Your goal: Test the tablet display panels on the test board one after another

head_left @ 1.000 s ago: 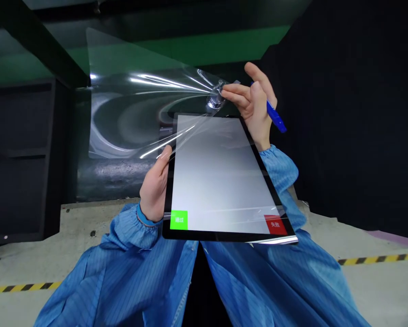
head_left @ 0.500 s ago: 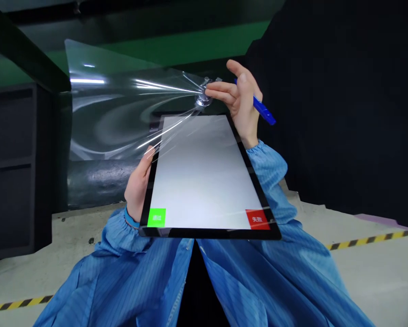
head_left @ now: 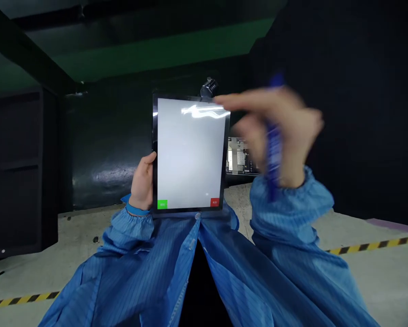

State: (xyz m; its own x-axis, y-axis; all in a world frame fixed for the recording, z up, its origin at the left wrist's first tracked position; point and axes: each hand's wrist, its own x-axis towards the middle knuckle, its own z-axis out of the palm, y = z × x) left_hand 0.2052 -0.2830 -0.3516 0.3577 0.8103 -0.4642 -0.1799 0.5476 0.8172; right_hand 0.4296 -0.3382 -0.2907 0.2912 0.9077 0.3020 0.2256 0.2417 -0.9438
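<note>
A lit tablet (head_left: 190, 154) with a white screen, a green box at lower left and a red box at lower right stands tilted before me. My left hand (head_left: 142, 184) grips its left edge, thumb on the front. My right hand (head_left: 279, 127), smeared by motion, hangs right of the tablet with a blue pen (head_left: 274, 154) in it and its index finger stretched toward the tablet's top right corner. Wavy glare lies across the upper screen; whether clear film covers it I cannot tell. Just beyond the top edge is a small shiny metal cylinder (head_left: 209, 87).
Behind my right hand, partly hidden, lies a panel with exposed electronic parts (head_left: 238, 156). A dark surface (head_left: 111, 136) spreads beyond the tablet. At left stands a black cabinet (head_left: 15, 168). Yellow-black tape (head_left: 377, 245) marks the pale floor.
The large clear film stretched leftward from the metal cylinder is no longer seen raised. My right hand has left the cylinder and moved right. The tablet appears smaller and more face-on.
</note>
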